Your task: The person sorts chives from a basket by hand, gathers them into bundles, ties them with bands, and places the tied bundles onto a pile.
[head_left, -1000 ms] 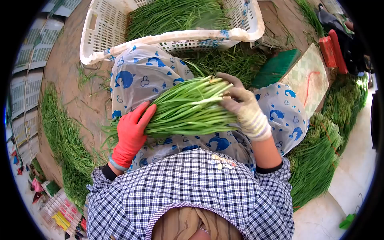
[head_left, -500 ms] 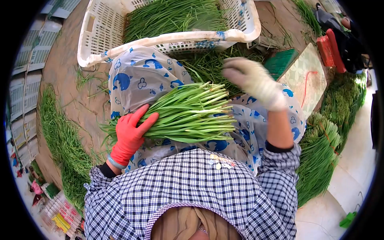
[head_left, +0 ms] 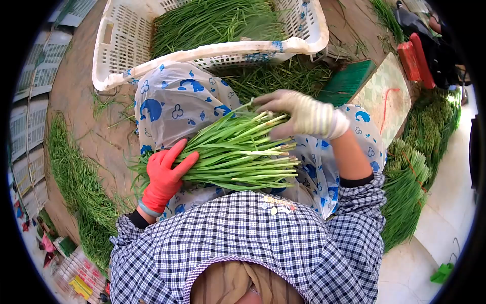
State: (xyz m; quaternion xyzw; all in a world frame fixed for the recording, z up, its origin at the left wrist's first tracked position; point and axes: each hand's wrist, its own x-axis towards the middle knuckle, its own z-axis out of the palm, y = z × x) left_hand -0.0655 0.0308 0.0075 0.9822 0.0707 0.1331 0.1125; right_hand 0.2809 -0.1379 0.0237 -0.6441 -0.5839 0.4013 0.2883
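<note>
A thick bunch of garlic chives (head_left: 233,152) lies across my lap, its pale cut ends facing right. My left hand (head_left: 166,172), in a red rubber glove, is closed over the leafy left side, thumb and forefinger on top. At the upper right of the stem ends is my right hand (head_left: 301,114), in an off-white knit glove. Its fingers and thumb curve around some upper stems, and a thin green strand rises at the fingertips. Under the bunch, a clear plastic apron (head_left: 167,109) with blue whale prints covers my legs.
Ahead stands a white plastic crate (head_left: 114,61) holding chives. Loose chives (head_left: 288,78) lie between it and my knees. A long chive pile (head_left: 76,177) is on the left; tied bundles (head_left: 405,197) are on the right, near a pale board (head_left: 387,93) and a red stool (head_left: 415,61).
My right hand has moved left and slightly down, from beyond the stem ends onto the upper stems. My left hand stays on the bunch. The view has shifted slightly.
</note>
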